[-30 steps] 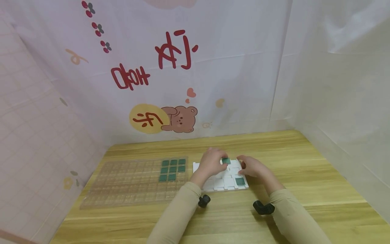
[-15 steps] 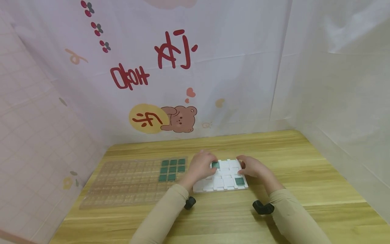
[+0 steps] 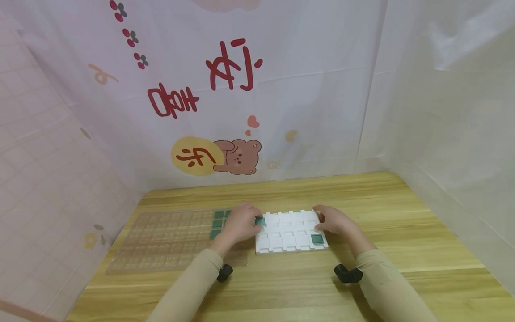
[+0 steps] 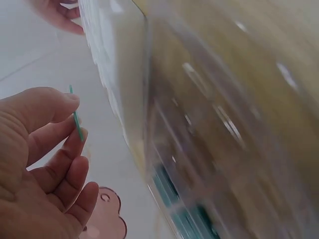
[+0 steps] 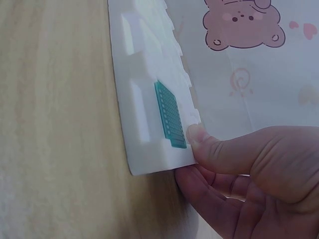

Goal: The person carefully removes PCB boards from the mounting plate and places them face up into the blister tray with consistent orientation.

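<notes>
My left hand (image 3: 240, 222) pinches a small green circuit board (image 4: 76, 118) between thumb and fingers. In the left wrist view the board is seen edge-on. It sits at the left end of the white compartment tray (image 3: 276, 242), overlapping the far left corner in the head view. My right hand (image 3: 335, 221) grips the tray's right end, thumb on top and fingers at the side. Another green board (image 5: 170, 114) lies in the tray's near right compartment, close to the right thumb (image 5: 199, 142).
A large clear plastic tray (image 3: 161, 237) lies to the left on the wooden table (image 3: 289, 286). Several green boards (image 3: 218, 215) sit in its right part, some hidden behind my left hand. A printed cloth (image 3: 306, 89) hangs behind the table.
My left hand has moved left with the green board, from the far right part of the white tray to its left end. The right hand has stayed at the tray's right end.
</notes>
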Available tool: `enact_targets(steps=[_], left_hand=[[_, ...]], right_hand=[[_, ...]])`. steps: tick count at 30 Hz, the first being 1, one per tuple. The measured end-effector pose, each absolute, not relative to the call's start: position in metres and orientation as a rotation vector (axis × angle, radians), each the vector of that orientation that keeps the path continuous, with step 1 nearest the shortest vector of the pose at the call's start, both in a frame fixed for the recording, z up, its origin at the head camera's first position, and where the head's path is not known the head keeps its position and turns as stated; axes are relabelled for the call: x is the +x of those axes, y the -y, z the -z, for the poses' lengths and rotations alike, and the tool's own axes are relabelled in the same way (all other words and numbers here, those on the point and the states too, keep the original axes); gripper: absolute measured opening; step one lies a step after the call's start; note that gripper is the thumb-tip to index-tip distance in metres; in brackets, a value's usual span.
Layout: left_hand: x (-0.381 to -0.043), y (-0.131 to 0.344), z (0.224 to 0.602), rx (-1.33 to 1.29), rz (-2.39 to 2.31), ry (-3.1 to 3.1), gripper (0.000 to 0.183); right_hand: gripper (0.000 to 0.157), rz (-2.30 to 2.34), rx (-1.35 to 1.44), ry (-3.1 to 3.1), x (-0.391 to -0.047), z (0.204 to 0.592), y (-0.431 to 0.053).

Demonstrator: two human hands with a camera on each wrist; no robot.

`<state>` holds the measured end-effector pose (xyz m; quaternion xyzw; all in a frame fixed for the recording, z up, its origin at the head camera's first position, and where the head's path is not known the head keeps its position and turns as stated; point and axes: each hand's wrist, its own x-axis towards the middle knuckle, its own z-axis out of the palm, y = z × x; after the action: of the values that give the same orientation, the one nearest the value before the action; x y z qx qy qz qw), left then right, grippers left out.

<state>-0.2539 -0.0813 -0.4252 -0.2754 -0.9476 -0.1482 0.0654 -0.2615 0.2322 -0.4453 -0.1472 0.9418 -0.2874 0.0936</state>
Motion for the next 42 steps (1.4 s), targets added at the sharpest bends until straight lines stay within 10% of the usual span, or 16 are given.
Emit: enact_targets(steps=[42], left_hand=[[-0.251, 0.141, 0.435, -0.902, 0.46, 2.921, 0.019]], right_hand=[[0.063, 0.839, -0.423, -2.79, -0.264, 0.448, -0.233]])
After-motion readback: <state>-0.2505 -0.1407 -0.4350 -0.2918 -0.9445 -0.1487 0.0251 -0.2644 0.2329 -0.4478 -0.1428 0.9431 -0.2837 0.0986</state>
